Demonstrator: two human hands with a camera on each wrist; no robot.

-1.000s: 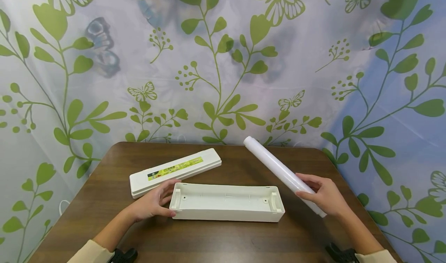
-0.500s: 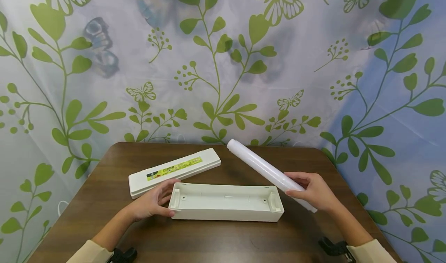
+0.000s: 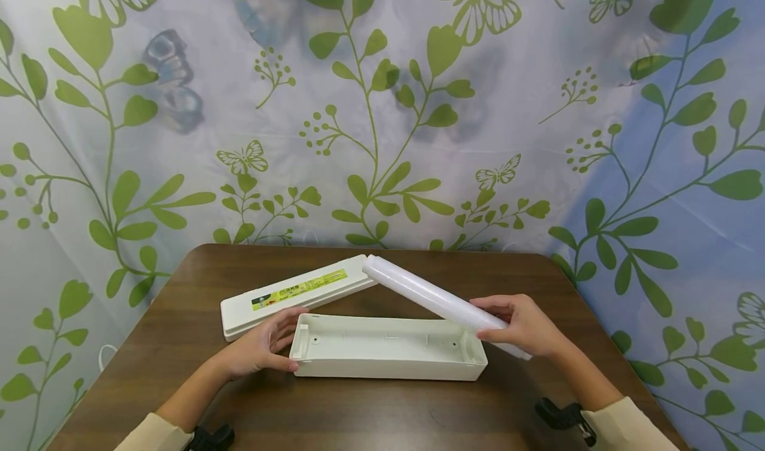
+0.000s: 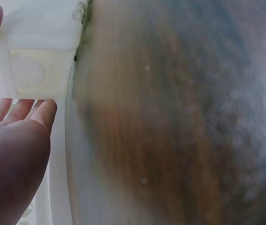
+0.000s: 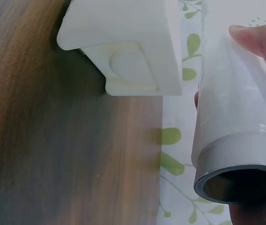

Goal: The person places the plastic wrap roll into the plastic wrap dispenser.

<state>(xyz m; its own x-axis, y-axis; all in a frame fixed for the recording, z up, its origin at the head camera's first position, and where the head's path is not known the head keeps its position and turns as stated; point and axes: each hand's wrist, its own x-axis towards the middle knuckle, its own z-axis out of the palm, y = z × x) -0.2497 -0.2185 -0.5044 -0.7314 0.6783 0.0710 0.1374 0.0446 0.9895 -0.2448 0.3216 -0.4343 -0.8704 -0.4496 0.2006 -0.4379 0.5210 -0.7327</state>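
Observation:
An open-topped white plastic cling film box (image 3: 388,368) rests lengthwise on the table. My left hand (image 3: 263,346) holds its left end, thumb on the near side and fingers on the far side. A roll of cling film (image 3: 418,291) is in my right hand (image 3: 526,326), which grips it near its right end. The roll slants over the box's far right corner, its far end raised towards the lid. In the right wrist view the roll's hollow core end (image 5: 238,185) faces the camera, and the box's end wall (image 5: 133,70) is apart from it.
Behind the box lies its white lid (image 3: 352,275), with a yellow-green label, set at a slant. Everything stands on a brown wooden table (image 3: 358,414). A leaf-and-butterfly patterned cloth (image 3: 382,139) hangs behind the table's far edge.
My right hand has carried the cling film roll leftwards, and its far end has come lower, from the table's back edge to beside the lid. The left hand and box have stayed put.

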